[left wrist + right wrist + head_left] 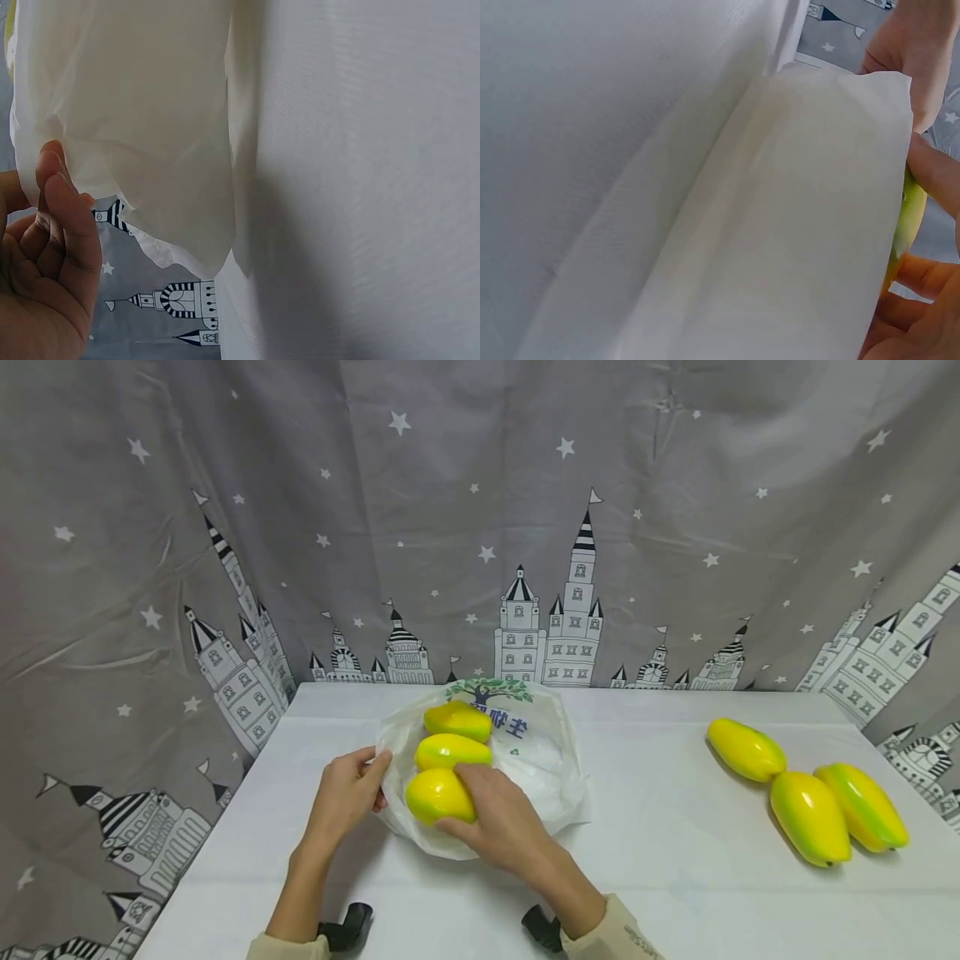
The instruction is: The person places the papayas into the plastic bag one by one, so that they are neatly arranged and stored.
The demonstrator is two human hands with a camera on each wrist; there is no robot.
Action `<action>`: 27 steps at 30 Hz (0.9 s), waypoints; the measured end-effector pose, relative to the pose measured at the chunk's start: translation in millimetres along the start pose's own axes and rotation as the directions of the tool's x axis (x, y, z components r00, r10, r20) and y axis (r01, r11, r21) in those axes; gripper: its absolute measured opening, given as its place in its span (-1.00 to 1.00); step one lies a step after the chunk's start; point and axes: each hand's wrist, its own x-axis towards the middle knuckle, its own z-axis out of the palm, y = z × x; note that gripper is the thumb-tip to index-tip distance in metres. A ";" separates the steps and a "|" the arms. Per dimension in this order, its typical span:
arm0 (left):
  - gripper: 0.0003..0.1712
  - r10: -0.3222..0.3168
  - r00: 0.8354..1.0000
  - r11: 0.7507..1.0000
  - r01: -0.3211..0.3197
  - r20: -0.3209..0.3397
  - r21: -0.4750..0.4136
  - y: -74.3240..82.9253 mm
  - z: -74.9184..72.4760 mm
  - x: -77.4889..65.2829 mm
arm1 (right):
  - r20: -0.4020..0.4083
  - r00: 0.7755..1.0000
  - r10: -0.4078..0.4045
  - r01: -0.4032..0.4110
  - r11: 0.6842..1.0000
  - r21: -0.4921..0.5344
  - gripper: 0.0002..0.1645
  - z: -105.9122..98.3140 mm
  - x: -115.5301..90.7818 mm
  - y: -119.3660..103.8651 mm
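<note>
A thin white plastic bag (pixel 536 777) lies with its mouth spread, a green tree and dark characters printed at its far side. At its left rim my left hand (pixel 347 797) pinches the plastic between thumb and fingers; the left wrist view shows the same hand (pixel 52 255) on the bag's edge. Within the bag my right hand (pixel 504 818) grips a glossy yellow fruit (pixel 435 797), shaped like a mango or papaya. Just beyond it are a second yellow fruit (pixel 448 750) and a third (pixel 456 720). In the right wrist view, the bag wall (pixel 802 210) hides most of the fruit.
Three more yellow-green fruits lie together at the right: one farther back (pixel 746 750), one in front (pixel 810 818) and one at the outer side (pixel 862 806). A white cloth (pixel 660 860) covers the table. Behind hangs a grey curtain (pixel 450 527) with castles and stars.
</note>
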 end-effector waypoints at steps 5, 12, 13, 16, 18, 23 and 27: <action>-0.56 0.007 1.000 1.000 -0.007 0.002 0.001 0.6 1.1 0.8 | -0.024 1.000 0.013 -0.013 1.000 0.006 -0.26 2.9 0.4 0.7; -0.55 -0.005 1.000 1.000 0.005 0.005 -0.001 0.9 1.2 0.3 | -0.006 1.000 0.020 -0.020 1.000 -0.016 -0.24 8.0 0.1 2.6; -0.55 -0.009 1.000 1.000 0.009 0.005 -0.003 1.0 1.1 0.3 | -0.005 1.000 0.022 -0.022 1.000 -0.021 -0.24 8.6 0.1 2.9; -0.55 -0.016 1.000 1.000 0.016 0.007 -0.006 1.2 1.1 0.5 | -0.006 1.000 0.031 -0.031 0.999 -0.036 -0.23 9.5 0.0 3.3; -0.55 -0.019 1.000 1.000 0.019 0.008 -0.008 1.4 1.2 0.7 | -0.007 0.999 0.034 -0.034 0.999 -0.041 -0.23 10.1 0.1 4.1; -0.55 -0.019 1.000 1.000 0.019 0.006 -0.005 1.7 1.3 1.1 | -0.005 0.999 0.041 -0.041 0.998 -0.050 -0.25 11.4 0.5 5.8; -0.55 -0.018 1.000 1.000 0.018 0.011 0.001 2.0 1.2 1.1 | -0.003 0.999 0.054 -0.054 0.998 -0.046 -0.23 12.5 1.0 6.5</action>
